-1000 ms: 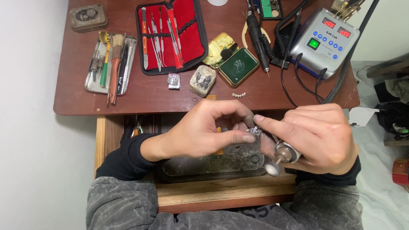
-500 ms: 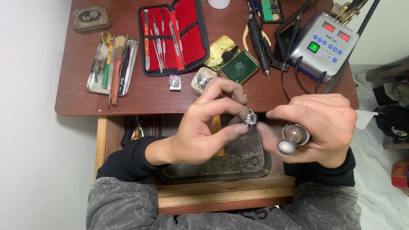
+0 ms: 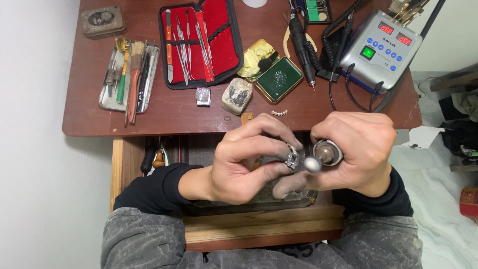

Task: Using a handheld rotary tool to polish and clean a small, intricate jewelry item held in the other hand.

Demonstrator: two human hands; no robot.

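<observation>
My left hand pinches a small silvery metal piece between thumb and fingertips, over an open drawer. My right hand grips a rotary handpiece whose round grey tip sits right beside the metal piece, touching or nearly so. Both hands hover over a dark tray in the drawer. Dark sleeves cover both forearms.
On the brown desk lie a red tool case, a tin of brushes and files, a green tin, a second handpiece, a grey control box, a small row of teeth, a stone block.
Both hands rose slightly and drew together; the handpiece tip now sits at the metal piece. The view has shifted a little.
</observation>
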